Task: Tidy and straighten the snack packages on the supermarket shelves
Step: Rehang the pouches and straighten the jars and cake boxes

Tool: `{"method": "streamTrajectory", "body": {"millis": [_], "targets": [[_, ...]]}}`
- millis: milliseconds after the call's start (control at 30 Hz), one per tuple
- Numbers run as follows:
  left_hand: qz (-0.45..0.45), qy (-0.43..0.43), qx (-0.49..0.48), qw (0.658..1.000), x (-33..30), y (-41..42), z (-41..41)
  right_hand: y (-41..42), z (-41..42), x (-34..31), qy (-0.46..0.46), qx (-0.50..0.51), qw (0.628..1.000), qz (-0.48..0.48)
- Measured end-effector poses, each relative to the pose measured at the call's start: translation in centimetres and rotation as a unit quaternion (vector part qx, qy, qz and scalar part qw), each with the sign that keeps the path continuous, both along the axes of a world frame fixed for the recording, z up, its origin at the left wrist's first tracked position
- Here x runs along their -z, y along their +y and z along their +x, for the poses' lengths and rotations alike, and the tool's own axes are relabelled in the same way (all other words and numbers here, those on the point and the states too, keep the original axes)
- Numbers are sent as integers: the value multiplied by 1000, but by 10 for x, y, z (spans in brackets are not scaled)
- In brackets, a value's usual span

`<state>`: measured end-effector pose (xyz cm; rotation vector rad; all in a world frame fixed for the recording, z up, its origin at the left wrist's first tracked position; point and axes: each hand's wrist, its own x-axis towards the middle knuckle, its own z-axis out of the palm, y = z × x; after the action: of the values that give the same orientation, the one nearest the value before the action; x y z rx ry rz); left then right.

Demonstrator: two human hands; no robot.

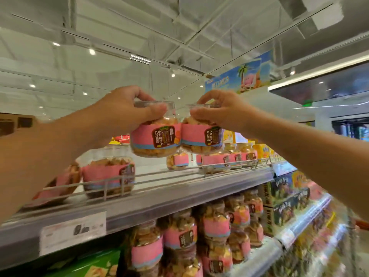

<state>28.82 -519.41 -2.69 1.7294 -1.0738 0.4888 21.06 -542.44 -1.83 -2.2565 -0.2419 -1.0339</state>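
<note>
Running from near left to far right, the top shelf [179,196] has a low wire rail [139,181] along its front edge and open air up to the ceiling. A bare stretch of shelf lies behind the rail between the near jar [108,175] on the left and the far jars [225,159] on the right. A tilted jar [65,182] leans at the far left, partly hidden by the left forearm. Below, the lower shelf is packed with stacked jars [199,236], with boxes [285,198] to their right. A price tag [72,232] hangs on the top shelf's front lip.

Above the bare stretch, clear of the rail, two jars hang side by side, their pink labels touching. The left hand [123,108] grips the left jar [155,136] by its clear lid, fingers curled over the top and thumb at the front. The right hand [221,110] pinches the lid of the right jar [201,134] the same way. Each jar's body hangs below its hand.
</note>
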Motion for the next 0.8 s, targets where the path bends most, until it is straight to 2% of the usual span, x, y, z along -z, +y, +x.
{"method": "streamTrajectory", "body": {"millis": [167, 367, 567, 800], "targets": [[26, 43, -95, 994, 1, -46, 22, -54, 43, 0, 13, -7, 999, -28], [80, 90, -188, 975, 5, -67, 41, -70, 84, 3, 38, -21, 997, -66], [112, 112, -223, 962, 17, -77, 52, -68, 105, 13, 68, 11, 984, -165], [125, 164, -191, 960, 33, -89, 62, -79, 122, 32, 73, 58, 968, -232]]}}
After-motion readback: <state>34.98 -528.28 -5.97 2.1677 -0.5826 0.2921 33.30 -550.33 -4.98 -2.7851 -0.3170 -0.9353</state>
